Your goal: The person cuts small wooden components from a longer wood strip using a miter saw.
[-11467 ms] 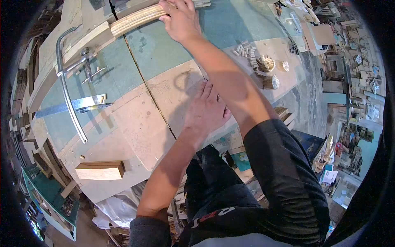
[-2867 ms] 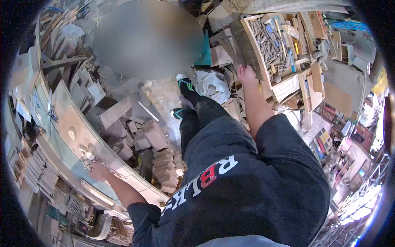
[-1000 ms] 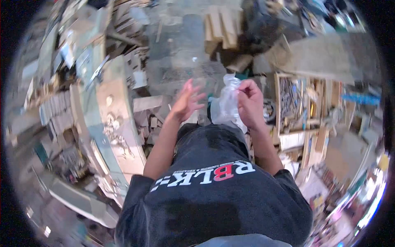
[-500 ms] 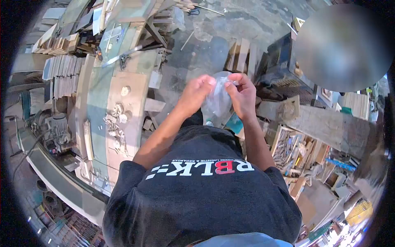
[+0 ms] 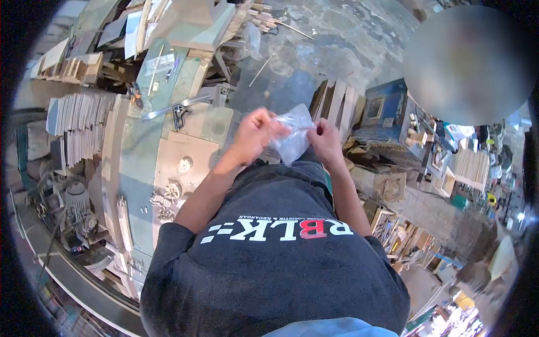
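Note:
A clear plastic bag (image 5: 295,137) is stretched between my two hands, in front of my dark printed shirt. Its left side meets the fingers of my left hand (image 5: 257,133), which are curled round it and partly smeared by motion. On the other side, my right hand (image 5: 327,141) pinches the bag's edge between thumb and fingers. Whether the bag contains anything cannot be made out.
To the left, a long workbench (image 5: 135,151) carries a combination square (image 5: 181,115), pliers (image 5: 135,94) and a pile of small pieces (image 5: 168,194). Stacked boards (image 5: 336,104) and a blue box-like machine (image 5: 382,112) stand ahead right. A motor (image 5: 80,205) is at far left.
The view has shifted, showing more of the blue machine. My left hand has moved left and down a little, and the bag is now spread wider and tilted between both hands.

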Motion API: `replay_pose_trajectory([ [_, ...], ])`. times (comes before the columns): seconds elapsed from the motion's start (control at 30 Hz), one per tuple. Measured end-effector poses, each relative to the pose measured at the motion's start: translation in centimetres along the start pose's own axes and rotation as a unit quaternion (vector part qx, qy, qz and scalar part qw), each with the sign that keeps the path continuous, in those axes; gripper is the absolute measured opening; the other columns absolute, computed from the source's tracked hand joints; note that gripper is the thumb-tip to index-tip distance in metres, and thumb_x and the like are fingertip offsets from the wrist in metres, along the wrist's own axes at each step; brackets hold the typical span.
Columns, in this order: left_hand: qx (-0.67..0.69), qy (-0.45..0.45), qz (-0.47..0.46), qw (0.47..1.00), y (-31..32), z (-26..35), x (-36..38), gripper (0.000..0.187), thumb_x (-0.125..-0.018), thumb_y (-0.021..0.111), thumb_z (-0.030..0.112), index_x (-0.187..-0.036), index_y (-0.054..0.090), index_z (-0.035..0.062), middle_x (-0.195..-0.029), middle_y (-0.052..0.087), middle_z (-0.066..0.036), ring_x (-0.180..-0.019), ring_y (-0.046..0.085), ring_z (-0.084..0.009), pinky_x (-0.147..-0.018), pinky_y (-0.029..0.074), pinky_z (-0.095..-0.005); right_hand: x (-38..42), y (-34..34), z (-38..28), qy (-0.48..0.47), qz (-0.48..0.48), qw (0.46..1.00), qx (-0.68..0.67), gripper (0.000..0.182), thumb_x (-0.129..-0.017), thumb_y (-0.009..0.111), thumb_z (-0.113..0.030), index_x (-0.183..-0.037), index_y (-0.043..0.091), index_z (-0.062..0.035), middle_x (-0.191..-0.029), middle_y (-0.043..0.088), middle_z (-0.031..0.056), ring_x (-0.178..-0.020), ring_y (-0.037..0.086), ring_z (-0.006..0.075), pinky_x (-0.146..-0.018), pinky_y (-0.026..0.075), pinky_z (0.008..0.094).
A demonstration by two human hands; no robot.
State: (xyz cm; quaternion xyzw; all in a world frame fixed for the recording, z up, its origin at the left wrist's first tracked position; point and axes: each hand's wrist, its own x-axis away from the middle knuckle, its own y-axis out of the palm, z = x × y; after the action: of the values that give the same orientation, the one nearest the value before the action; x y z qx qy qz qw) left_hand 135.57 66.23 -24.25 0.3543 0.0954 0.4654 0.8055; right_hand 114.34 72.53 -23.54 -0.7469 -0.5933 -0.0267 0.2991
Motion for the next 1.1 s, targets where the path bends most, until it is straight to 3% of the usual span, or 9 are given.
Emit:
replay_pose_trajectory([
  [0.07, 0.157, -0.017, 0.042, 0.987, -1.5, 1.1, -0.9, 0.014, -0.097, 0.064, 0.008, -0.09, 0.053, 0.0098, -0.089, 0.062, -0.005, -0.077, 0.063, -0.0145, -0.073, 0.056, -0.0309, -2.1, 0.9, 0.3, -0.037, 0.005, 0.993, 0.116, 0.006, -0.09, 0.064, -0.005, -0.09, 0.058, -0.005, -0.082, 0.062, 0.0025, -0.07, 0.058, 0.0125, -0.06, 0.046, 0.0275],
  [0.2, 0.139, -0.062, 0.012, 0.988, -4.3, 0.5, -1.7, 0.008, -0.097, 0.063, 0.011, -0.094, 0.057, 0.0082, -0.09, 0.065, -0.005, -0.08, 0.067, -0.0168, -0.064, 0.054, -0.0317, -6.5, 2.9, -3.1, 0.16, -0.073, 0.902, -0.394, 0.021, -0.092, 0.054, -0.002, -0.111, 0.055, -0.009, -0.082, 0.059, 0.0041, -0.065, 0.056, 0.0158, -0.059, 0.049, 0.0276],
  [0.27, -0.496, 0.049, 0.072, 0.864, -3.8, 1.7, -1.8, 0.011, -0.094, 0.067, 0.015, -0.094, 0.061, 0.0058, -0.083, 0.065, -0.005, -0.071, 0.063, -0.0133, -0.059, 0.05, -0.0318, -10.2, 3.6, -3.9, 0.176, -0.166, 0.858, -0.453, 0.027, -0.094, 0.05, -0.002, -0.121, 0.053, -0.0089, -0.083, 0.059, 0.0048, -0.067, 0.057, 0.0156, -0.059, 0.05, 0.029],
  [0.43, -0.062, 0.0, 0.424, 0.903, -6.8, 2.0, -2.8, 0.017, -0.099, 0.056, 0.015, -0.089, 0.065, 0.0051, -0.077, 0.067, -0.006, -0.063, 0.061, -0.0173, -0.06, 0.051, -0.0308, -18.6, 7.5, -7.2, 0.127, -0.42, 0.87, -0.224, 0.024, -0.096, 0.057, -0.008, -0.119, 0.06, -0.0038, -0.098, 0.066, 0.005, -0.082, 0.063, 0.0134, -0.074, 0.053, 0.0266],
  [0.53, 0.309, 0.119, 0.423, 0.843, -6.2, 0.6, -1.8, 0.016, -0.101, 0.05, 0.011, -0.094, 0.064, 0.005, -0.08, 0.066, -0.006, -0.067, 0.064, -0.0179, -0.062, 0.055, -0.0337, -21.4, 8.8, -8.3, 0.092, -0.616, 0.777, -0.087, 0.023, -0.094, 0.067, -0.014, -0.114, 0.065, -0.0023, -0.105, 0.068, 0.0027, -0.088, 0.064, 0.0109, -0.081, 0.051, 0.025],
  [0.7, 0.382, 0.073, 0.482, 0.785, -1.9, -0.7, 0.5, 0.018, -0.1, 0.056, 0.02, -0.097, 0.065, 0.0053, -0.081, 0.065, -0.004, -0.068, 0.061, -0.0155, -0.063, 0.053, -0.0325, -22.5, 13.9, -9.6, 0.2, -0.704, 0.675, -0.089, 0.02, -0.097, 0.065, -0.022, -0.109, 0.066, -0.0055, -0.099, 0.066, -0.0008, -0.087, 0.062, 0.0109, -0.082, 0.05, 0.0267],
  [0.8, 0.059, 0.013, 0.436, 0.898, -0.8, -2.3, 5.6, 0.02, -0.099, 0.06, 0.026, -0.095, 0.066, 0.0075, -0.08, 0.061, 0.001, -0.068, 0.055, -0.0111, -0.06, 0.044, -0.0281, -18.8, 18.6, -8.6, 0.284, -0.692, 0.645, -0.154, 0.021, -0.101, 0.059, -0.025, -0.109, 0.061, -0.0062, -0.097, 0.063, 0.0032, -0.087, 0.061, 0.0141, -0.081, 0.051, 0.0303],
  [0.93, 0.047, 0.023, 0.614, 0.788, 0.6, -5.7, 13.8, 0.024, -0.101, 0.058, 0.033, -0.095, 0.066, 0.01, -0.076, 0.055, 0.006, -0.063, 0.045, -0.0063, -0.056, 0.034, -0.0239, -10.8, 28.0, -8.5, -0.151, -0.616, 0.755, 0.169, 0.047, -0.095, 0.065, -0.031, -0.132, 0.052, -0.0045, -0.115, 0.064, 0.0106, -0.115, 0.06, 0.025, -0.094, 0.051, 0.0385],
  [1.1, 0.139, 0.111, 0.674, 0.717, 1.6, -10.5, 22.4, 0.025, -0.103, 0.054, 0.033, -0.097, 0.064, 0.0105, -0.073, 0.05, 0.007, -0.062, 0.041, -0.0058, -0.056, 0.032, -0.0248, -5.0, 35.4, -5.2, -0.62, -0.434, 0.551, 0.351, 0.059, -0.089, 0.072, -0.019, -0.142, 0.049, -0.006, -0.138, 0.054, 0.0182, -0.116, 0.062, 0.032, -0.094, 0.053, 0.0391],
])
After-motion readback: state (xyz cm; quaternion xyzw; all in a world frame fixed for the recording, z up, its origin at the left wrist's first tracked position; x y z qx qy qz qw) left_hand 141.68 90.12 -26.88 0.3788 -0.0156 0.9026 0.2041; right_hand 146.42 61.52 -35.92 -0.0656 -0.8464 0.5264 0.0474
